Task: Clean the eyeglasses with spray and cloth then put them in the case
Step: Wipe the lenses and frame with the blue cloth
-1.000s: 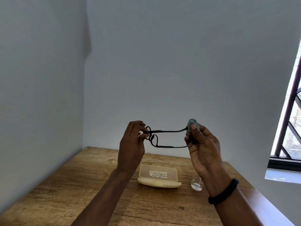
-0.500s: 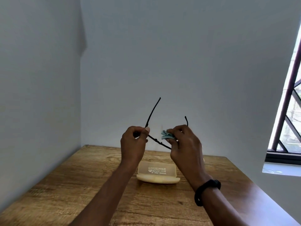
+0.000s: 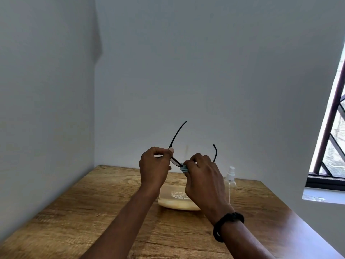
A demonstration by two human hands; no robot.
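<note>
Head view, looking down over a wooden surface set into a corner of pale grey walls. Both hands are raised above the far middle of the surface. The left hand has its grip closed in a pinch, thumb against curled fingers, on one end of the black eyeglasses, which are held in the air between the two hands and touch nothing below. The two temple arms are unfolded and point up and away towards the far wall, the left one standing higher than the right. The right hand, with a black wristband on its wrist, has its grip curled round a small pale blue cloth bunched against the frame; the lens under the cloth is hidden by the fingers. A cream eyeglass case with small print on its translucent top lies on the surface below the hands, near the far edge. A clear spray bottle with a white nozzle stands upright just beside the case on its right, partly behind the right hand. A barred window occupies the right wall.
</note>
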